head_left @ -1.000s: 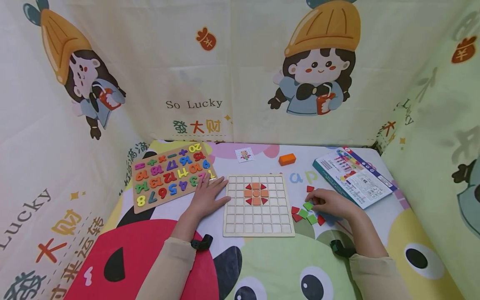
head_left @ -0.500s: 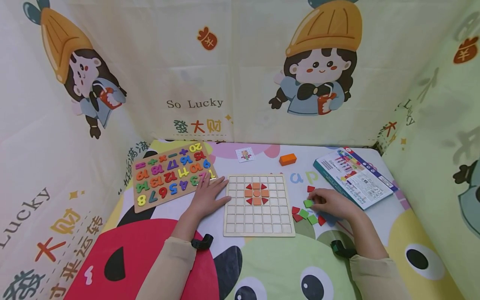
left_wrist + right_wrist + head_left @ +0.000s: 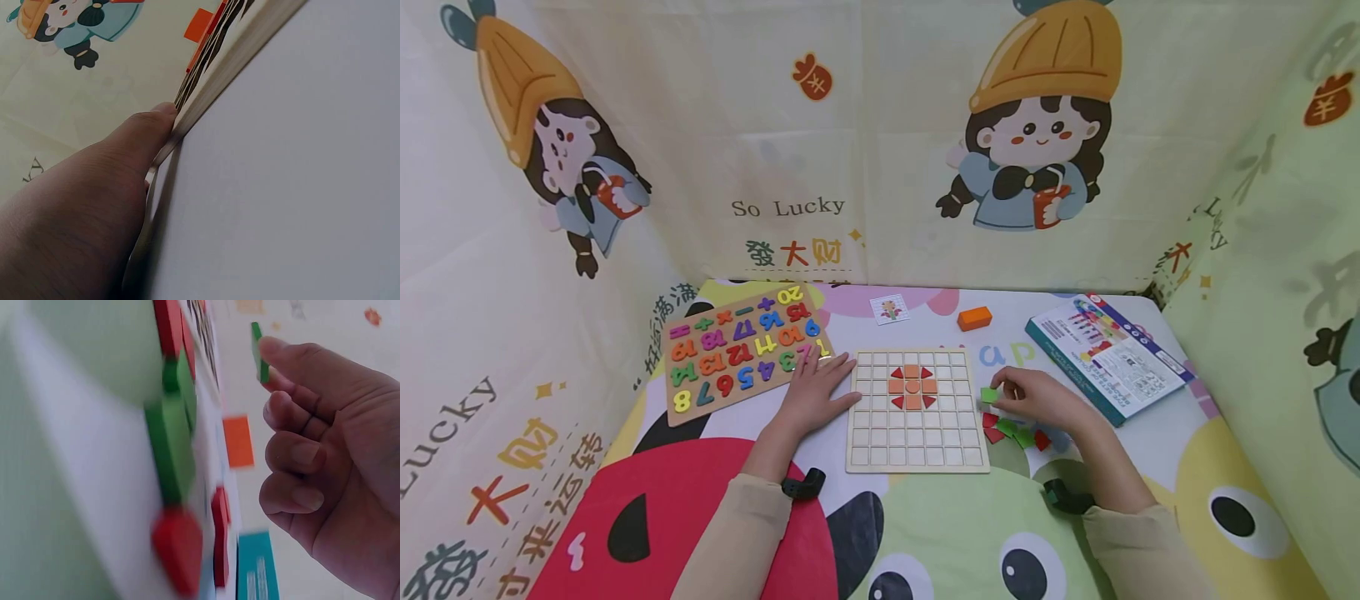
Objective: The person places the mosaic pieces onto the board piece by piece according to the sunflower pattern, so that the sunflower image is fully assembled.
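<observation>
A wooden grid board (image 3: 917,446) lies at the middle of the table, orange and red pieces forming a pattern in its upper cells. My left hand (image 3: 812,396) rests flat with spread fingers between this board and the number puzzle (image 3: 700,410). In the left wrist view its thumb (image 3: 147,128) reaches the grid board's edge. Right of the board, my right hand (image 3: 1041,398) pinches a green square tile (image 3: 988,395) between thumb and index finger. The right wrist view shows this tile (image 3: 257,353) raised above the table, the other fingers curled. Below the hand lie loose green tiles (image 3: 1024,437) and red tiles (image 3: 1042,440).
A small picture card (image 3: 890,309) and orange blocks (image 3: 974,318) lie behind the grid board. At the right rear is a flat printed box (image 3: 1108,354). Patterned cloth walls (image 3: 895,167) enclose the table's back and sides.
My right hand has picked up the green tile from the loose pieces and carried it left, close to the board's right edge. The left hand stays where it was.
</observation>
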`<state>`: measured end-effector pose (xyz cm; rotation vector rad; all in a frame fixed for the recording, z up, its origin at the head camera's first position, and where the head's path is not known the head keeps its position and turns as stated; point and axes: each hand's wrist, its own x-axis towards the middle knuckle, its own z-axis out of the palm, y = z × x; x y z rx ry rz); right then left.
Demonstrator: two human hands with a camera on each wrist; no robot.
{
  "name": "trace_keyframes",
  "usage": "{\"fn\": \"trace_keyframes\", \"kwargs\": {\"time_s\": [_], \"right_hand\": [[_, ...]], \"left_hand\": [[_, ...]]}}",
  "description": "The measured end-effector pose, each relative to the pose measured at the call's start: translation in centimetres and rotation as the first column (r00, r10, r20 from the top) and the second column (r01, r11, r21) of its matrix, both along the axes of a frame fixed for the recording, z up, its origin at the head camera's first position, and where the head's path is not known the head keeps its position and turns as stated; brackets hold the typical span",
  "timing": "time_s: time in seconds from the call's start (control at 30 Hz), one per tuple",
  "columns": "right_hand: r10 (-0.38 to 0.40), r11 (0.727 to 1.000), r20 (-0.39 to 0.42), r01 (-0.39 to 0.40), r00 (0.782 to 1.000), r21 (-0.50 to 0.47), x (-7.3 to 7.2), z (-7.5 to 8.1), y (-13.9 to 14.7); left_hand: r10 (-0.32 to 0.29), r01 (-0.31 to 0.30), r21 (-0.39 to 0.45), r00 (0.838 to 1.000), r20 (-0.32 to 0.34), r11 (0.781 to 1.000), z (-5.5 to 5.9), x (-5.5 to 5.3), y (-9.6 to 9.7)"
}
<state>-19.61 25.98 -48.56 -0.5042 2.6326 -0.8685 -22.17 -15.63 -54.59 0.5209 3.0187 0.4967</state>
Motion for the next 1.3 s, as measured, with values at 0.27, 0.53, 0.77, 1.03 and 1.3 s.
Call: {"fn": "trace_keyframes", "kwargs": {"time_s": [0.27,0.53,0.77,1.03,1.3], "right_hand": [[0.029,1.000,-0.011,-0.029,1.000,0.003,-0.3,1.0,-5.1],[0.048,0.999,-0.046,-0.049,0.998,-0.009,0.1,0.8,-8.9],[0.067,0.997,-0.053,-0.069,0.996,-0.043,0.5,-0.1,-10.6],[0.101,0.993,-0.070,-0.104,0.992,-0.048,0.9,-1.1,-11.8],[0.090,0.996,-0.056,-0.089,0.994,0.017,1.0,-2.0,-11.9]], "left_hand": [[-0.001,0.001,0.003,1.000,-0.006,1.000,0.0,0.0,0.0],[0.000,0.000,0.000,1.000,0.006,1.000,0.1,0.0,0.1],[-0.003,0.003,-0.006,1.000,0.011,1.000,0.2,0.0,0.2],[-0.002,0.002,-0.013,1.000,0.009,1.000,0.2,0.0,0.1],[-0.007,0.007,-0.008,1.000,0.010,1.000,0.2,0.0,0.0]]}}
